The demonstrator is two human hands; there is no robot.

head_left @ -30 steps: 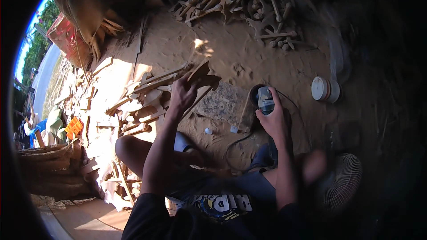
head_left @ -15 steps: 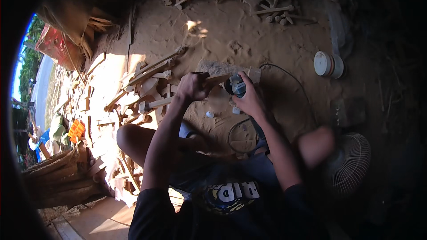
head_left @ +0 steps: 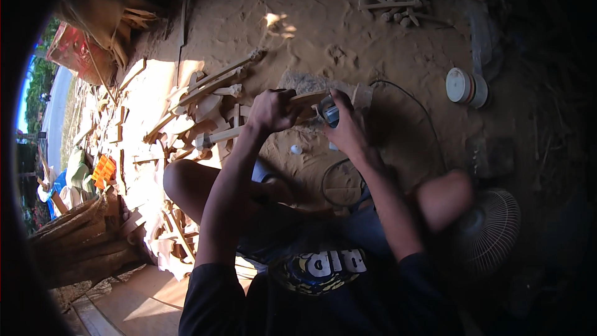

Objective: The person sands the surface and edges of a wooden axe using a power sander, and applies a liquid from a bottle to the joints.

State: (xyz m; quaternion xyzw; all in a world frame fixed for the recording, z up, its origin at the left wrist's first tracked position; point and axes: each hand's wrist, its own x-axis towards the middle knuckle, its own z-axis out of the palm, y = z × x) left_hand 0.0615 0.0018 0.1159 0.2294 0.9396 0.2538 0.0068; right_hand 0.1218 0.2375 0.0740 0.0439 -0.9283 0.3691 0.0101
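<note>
In the head view, a wooden piece [head_left: 310, 96] is being gripped by the left hand [head_left: 272, 111] at a power tool [head_left: 332, 115] being clasped by the right hand [head_left: 347, 129], the piece's working apparently being under way, unfinished, while loose sticks [head_left: 205, 94] at left and a far pile [head_left: 392, 5] are being left untouched.

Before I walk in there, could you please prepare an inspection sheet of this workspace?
Surface: uneven sandy ground, sunlit at left; slab near the centre.
Things in hand: bone-like piece and power tool, close together; contact unclear.
Clutter: pale pieces heaped at left; a second pile beyond.
Hands: left hand grips the bone-like piece; right hand holds the power tool.
Cables: dark cable curves over the ground at right; plug not visible.
Surroundings: round fan and white tub at right; road far left.
</note>
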